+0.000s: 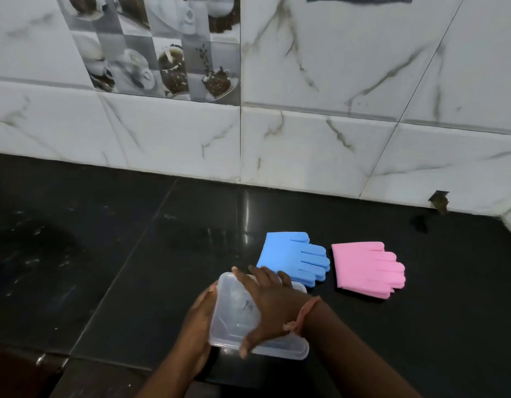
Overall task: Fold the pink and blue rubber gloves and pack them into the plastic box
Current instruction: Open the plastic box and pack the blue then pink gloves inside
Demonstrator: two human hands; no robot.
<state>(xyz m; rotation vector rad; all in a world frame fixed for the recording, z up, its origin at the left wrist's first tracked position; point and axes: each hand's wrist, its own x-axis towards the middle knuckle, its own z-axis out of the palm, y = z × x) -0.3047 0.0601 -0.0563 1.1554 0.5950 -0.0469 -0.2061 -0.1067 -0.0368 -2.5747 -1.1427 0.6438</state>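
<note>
A clear plastic box with its lid on sits near the front of the black counter. My left hand grips its left side. Across the lid lies my right hand, its fingers over the far edge and its thumb hooked over the near edge. Just beyond the box, the blue rubber gloves lie flat, fingers pointing right. The pink rubber gloves lie flat to the right of the blue ones, a small gap between the two.
The black counter runs back to a white marble-tiled wall. A small dark hole sits in the wall base at the right. A metal fitting shows at the counter's front left edge.
</note>
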